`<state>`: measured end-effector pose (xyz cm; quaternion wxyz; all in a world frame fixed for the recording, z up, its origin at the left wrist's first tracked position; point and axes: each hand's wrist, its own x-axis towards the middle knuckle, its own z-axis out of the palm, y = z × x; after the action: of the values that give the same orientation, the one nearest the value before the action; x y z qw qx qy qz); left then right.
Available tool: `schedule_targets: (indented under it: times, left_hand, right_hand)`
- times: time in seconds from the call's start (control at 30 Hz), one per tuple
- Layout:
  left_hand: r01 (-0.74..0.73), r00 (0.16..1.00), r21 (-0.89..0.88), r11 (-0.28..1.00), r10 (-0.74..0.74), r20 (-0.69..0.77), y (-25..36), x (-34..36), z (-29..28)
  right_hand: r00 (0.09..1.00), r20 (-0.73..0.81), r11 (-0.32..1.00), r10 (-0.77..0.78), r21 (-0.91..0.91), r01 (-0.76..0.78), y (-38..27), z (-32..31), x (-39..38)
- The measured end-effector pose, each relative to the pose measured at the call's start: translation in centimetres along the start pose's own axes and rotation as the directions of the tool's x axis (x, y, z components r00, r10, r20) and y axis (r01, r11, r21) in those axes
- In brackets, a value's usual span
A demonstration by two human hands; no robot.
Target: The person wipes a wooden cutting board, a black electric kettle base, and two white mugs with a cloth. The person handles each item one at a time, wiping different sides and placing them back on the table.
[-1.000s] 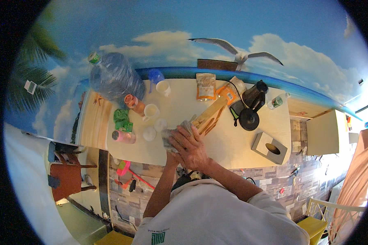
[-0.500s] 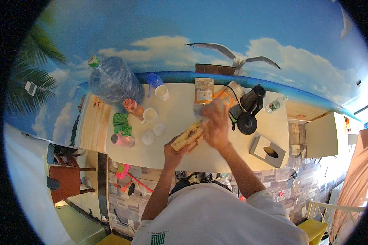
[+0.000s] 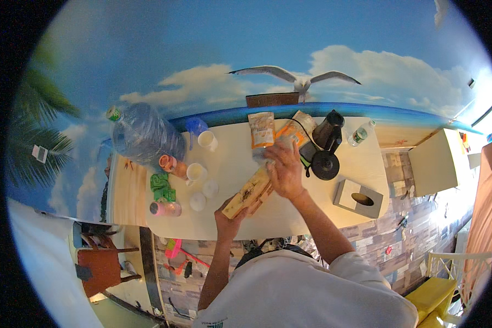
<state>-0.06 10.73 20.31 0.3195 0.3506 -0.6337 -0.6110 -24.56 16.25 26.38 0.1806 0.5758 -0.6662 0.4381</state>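
Note:
Over the front middle of the table, a pale wooden block (image 3: 248, 194) with dark patches along its face is held tilted, its upper end to the right. My left hand (image 3: 229, 221) is closed around its lower end. My right hand (image 3: 285, 170) lies bent over the upper end, fingers curled. A greyish, partly see-through thing (image 3: 260, 155) shows at those fingertips; its kind is too blurred to tell.
On the table's (image 3: 235, 143) left stand a large water bottle (image 3: 147, 134), white mugs (image 3: 206, 140), a pink bottle (image 3: 165, 209) and a green bundle (image 3: 161, 187). To the right are pouches (image 3: 262, 129), a black kettle (image 3: 328, 130), a clear bottle (image 3: 362, 133) and a tissue box (image 3: 358, 198).
The view has shifted slightly. My right hand stays at the block's upper end and looks less blurred. More of the block's face shows between my hands.

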Motion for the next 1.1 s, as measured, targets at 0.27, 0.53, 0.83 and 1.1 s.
schedule_targets:
  times: [0.27,0.53,0.83,1.1]
  left_hand:
    - [-0.083,0.996,0.059,0.995,0.082,0.023,4.6,-0.4,0.8]
    - [-0.18,0.983,0.767,0.616,0.093,0.156,9.8,-0.5,-0.1]
    - [-0.366,0.914,0.715,0.596,0.375,0.155,-0.1,0.7,-1.8]
    - [-0.331,0.942,0.631,0.702,0.284,0.178,-8.8,0.2,-5.3]
  right_hand:
    - [0.777,-0.032,0.56,0.629,0.712,-0.424,3.4,3.7,-0.8]
    - [0.832,-0.128,0.714,0.539,0.595,-0.37,-2.2,3.4,0.5]
    - [0.984,0.163,0.983,-0.077,0.177,0.047,-11.0,4.8,-2.3]
    - [0.95,0.23,0.966,-0.21,0.201,0.164,-13.5,10.8,-10.6]
